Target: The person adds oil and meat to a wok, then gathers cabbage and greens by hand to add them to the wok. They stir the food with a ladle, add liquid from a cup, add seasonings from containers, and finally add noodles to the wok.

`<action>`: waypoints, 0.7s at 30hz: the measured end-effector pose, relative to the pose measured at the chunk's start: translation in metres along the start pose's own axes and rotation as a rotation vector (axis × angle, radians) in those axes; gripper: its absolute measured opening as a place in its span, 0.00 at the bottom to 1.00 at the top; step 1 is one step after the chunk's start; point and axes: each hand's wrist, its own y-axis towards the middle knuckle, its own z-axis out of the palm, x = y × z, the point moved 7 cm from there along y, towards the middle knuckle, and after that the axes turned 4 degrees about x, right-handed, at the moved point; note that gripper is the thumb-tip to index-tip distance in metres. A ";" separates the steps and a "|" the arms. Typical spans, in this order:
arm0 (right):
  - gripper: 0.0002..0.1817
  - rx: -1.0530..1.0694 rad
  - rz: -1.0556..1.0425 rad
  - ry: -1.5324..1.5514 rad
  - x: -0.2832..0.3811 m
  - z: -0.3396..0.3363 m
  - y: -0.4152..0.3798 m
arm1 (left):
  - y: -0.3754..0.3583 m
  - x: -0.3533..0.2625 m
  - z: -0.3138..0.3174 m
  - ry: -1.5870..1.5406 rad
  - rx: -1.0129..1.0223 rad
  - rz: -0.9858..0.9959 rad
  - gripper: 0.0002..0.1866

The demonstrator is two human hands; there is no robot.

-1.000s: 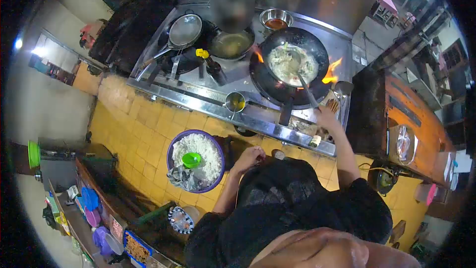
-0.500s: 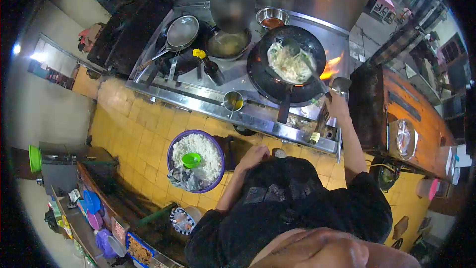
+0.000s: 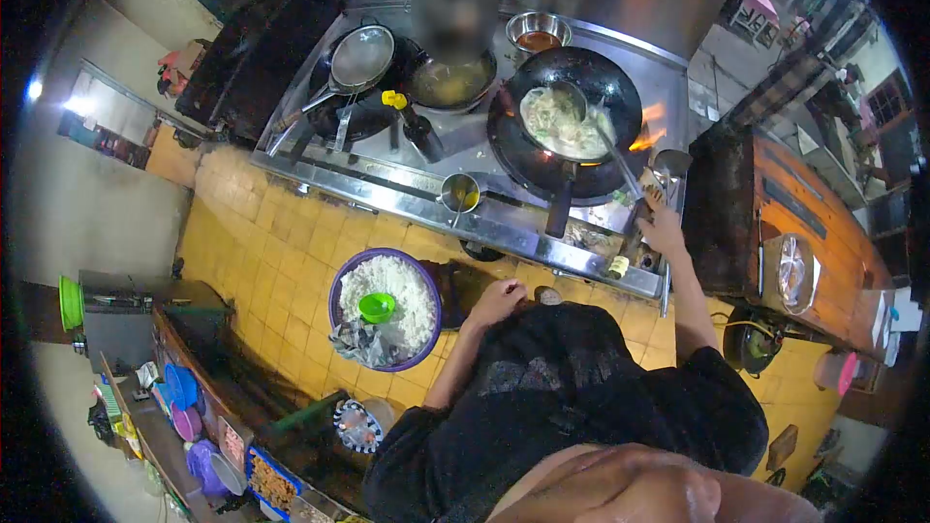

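Note:
My right hand [image 3: 663,230] is wrapped round the handle of a ladle [image 3: 612,157]. The ladle's bowl dips into a pale, soupy food [image 3: 573,126] with bits of green, inside a black wok [image 3: 610,77] over the stove. Orange flame shows at the wok's right side. The wok's own handle [image 3: 559,205] points towards me, untouched. Low in front of my dark shirt, my left hand [image 3: 499,302] is loosely curled, and I see nothing in it. Left of that hand stands a purple basin [image 3: 335,315] of white rice [image 3: 387,276], holding a green bowl [image 3: 377,307] and a crumpled bag.
A bottle with a yellow cap [image 3: 418,131], a metal cup [image 3: 459,196] and a steel bowl of reddish liquid [image 3: 539,34] stand on the stove. Further left are a second pan [image 3: 450,82] and a strainer [image 3: 362,60]. A wooden cabinet [image 3: 814,223] is to the right.
The ladle's bowl has shifted slightly within the wok, and my right hand has moved a little down. The food looks more liquid. My left hand stays near the same place.

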 end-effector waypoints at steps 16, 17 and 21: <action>0.16 0.178 0.462 1.068 -0.033 0.049 -0.004 | -0.002 -0.014 0.001 0.060 -0.022 -0.015 0.17; 0.18 0.065 0.326 0.708 -0.027 0.029 0.000 | -0.001 -0.013 0.001 0.062 -0.023 -0.012 0.17; 0.34 -0.027 0.299 -0.087 -0.020 0.004 0.004 | -0.001 -0.006 -0.005 0.044 -0.078 0.033 0.15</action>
